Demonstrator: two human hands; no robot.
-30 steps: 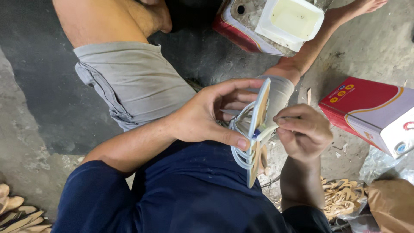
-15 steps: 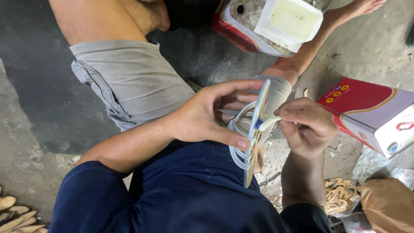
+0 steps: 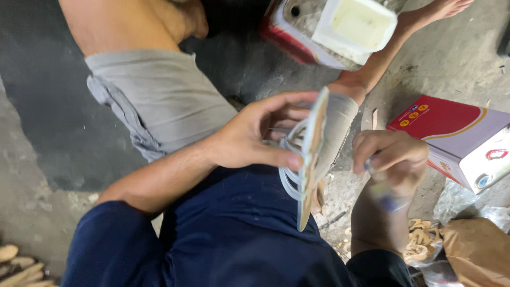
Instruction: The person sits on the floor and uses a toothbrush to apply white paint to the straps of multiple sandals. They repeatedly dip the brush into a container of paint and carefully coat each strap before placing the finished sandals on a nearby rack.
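Sandal sole, thin and flat, seen edge-on, held upright over the person's lap, its tan edge running from near the middle of the view down to a point above the dark blue shorts. Pale looped straps bulge from its left face.

Left hand: fingers closed on the sole, thumb pressed along the lower left side at the straps, forefinger arched over the top edge, other fingers tucked among the strap loops.

Right hand: just right of the sole, not clearly touching it. Fingers curled in, pinched on a small bluish item; motion blur hides what it is.

Surroundings: person seated on a rough concrete floor, grey shorts on the raised left leg, bare foot toward the upper right corner. Red and white carton lies on the floor near the right edge, close beside the right hand. Red-based appliance with a cream-coloured top sits at the top edge, centre right. Heap of tan cut pieces and a brown paper bag in the lower right corner, some crumpled clear plastic between bag and carton. More tan pieces at the lower left corner.
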